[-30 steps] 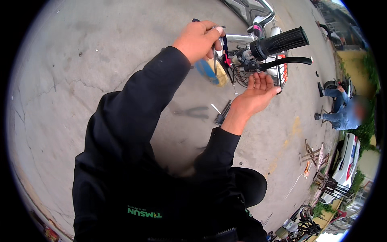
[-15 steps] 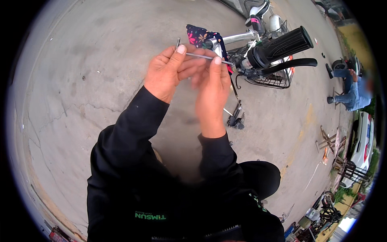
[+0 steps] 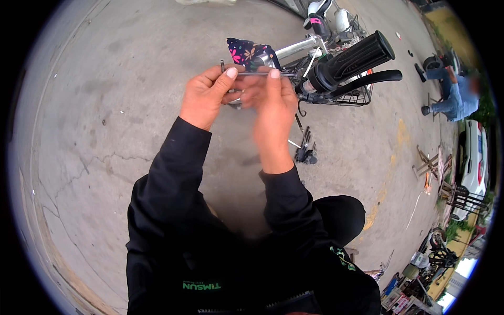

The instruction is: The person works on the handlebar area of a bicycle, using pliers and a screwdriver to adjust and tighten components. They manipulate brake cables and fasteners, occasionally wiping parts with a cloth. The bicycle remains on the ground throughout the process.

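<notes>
A thin metal hex key (image 3: pixel 252 74) with a bent short end spans my two hands, nearly level. My left hand (image 3: pixel 203 97) pinches it near the bend, thumb on top, and the short end stands up beside the fingers. Further along the long arm, my right hand (image 3: pixel 275 113) has its thumb over the rod; its fingers are partly blurred. The far tip reaches close to the bike's handlebar. Just to the right are a black handlebar grip (image 3: pixel 354 62) and a black brake lever (image 3: pixel 367 84). Behind my hands hangs a dark flower-patterned cloth cover (image 3: pixel 244 53).
A wire basket (image 3: pixel 357 97) sits below the lever. A black pedal-like part (image 3: pixel 306 154) shows near the concrete ground (image 3: pixel 136 68). On the right are a seated person in blue (image 3: pixel 457 97), a white car (image 3: pixel 475 163), a wooden stand (image 3: pixel 436 163) and heaped bike parts (image 3: pixel 438 257).
The hex key has gone from sloping down to the right to nearly level. Both hands still hold it. The whole view has shifted a little, moving the bike slightly left and up.
</notes>
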Motion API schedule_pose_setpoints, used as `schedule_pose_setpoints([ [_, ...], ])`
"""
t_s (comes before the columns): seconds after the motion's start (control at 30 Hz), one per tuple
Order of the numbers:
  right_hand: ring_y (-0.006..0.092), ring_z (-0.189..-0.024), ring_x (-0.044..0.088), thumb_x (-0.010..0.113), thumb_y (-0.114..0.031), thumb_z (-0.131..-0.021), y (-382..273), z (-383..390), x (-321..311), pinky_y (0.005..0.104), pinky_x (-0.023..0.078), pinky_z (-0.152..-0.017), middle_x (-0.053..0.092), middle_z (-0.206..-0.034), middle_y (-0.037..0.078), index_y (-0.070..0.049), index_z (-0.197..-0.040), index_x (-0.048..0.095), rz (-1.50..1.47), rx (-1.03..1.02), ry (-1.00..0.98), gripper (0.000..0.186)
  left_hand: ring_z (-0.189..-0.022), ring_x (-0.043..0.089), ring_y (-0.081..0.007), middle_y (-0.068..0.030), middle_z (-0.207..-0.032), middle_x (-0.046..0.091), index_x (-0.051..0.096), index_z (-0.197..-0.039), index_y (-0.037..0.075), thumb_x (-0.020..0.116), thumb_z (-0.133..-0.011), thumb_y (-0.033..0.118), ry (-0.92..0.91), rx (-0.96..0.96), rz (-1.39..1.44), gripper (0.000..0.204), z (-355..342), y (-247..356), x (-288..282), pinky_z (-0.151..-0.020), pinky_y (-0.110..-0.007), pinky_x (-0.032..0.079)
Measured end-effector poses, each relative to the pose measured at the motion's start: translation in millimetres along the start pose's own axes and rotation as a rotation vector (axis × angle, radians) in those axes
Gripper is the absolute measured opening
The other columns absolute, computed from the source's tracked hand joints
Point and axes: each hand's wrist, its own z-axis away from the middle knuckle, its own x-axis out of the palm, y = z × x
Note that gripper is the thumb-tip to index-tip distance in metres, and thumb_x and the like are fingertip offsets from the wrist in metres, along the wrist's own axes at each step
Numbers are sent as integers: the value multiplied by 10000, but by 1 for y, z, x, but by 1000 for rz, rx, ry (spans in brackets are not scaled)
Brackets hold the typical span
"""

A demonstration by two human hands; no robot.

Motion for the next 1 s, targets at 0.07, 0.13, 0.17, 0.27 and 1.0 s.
schedule_pose_setpoints([
  [0.07, 138, -633, 625, 484, -332, -1050, 0, 4, 2, 252, 481, -532, 684, -860, 125, 21, -1081, 559, 21, 0, 1, 362, -941, 685, -163, -116, -1030, 714, 654, -1176, -34, 632, -988, 263, -20, -12, -2, 353, -3, -1, -5, -784, -271, 565],
  [0.13, 139, -637, 630, 480, -335, -1051, 0, 1, 0, 252, 486, -537, 689, -865, 125, 19, -1081, 559, 26, -5, -6, 363, -935, 687, -163, -121, -1034, 715, 652, -1176, -38, 626, -992, 261, -8, -4, -23, 352, -2, 1, -3, -782, -271, 565],
  [0.17, 139, -639, 632, 477, -336, -1051, 1, -1, -1, 252, 489, -539, 692, -868, 125, 18, -1081, 559, 29, -8, -9, 364, -932, 688, -163, -123, -1036, 716, 651, -1176, -39, 623, -994, 259, -3, 0, -33, 351, -2, 1, -2, -781, -271, 566],
  [0.27, 140, -640, 633, 475, -344, -1051, 1, -2, -3, 250, 490, -540, 699, -884, 124, 14, -1091, 560, 20, 15, -23, 369, -919, 692, -163, -124, -1038, 716, 650, -1170, -45, 618, -997, 255, 6, 11, -51, 348, 0, 3, 0, -775, -267, 565],
  [1.0, 137, -624, 619, 480, -355, -1049, 2, -1, 3, 264, 489, -547, 678, -848, 111, 20, -1079, 571, -113, 10, 26, 387, -835, 696, -130, -117, -992, 741, 654, -1148, -29, 602, -997, 322, -48, 22, -230, 385, -10, 10, -5, -748, -264, 554],
])
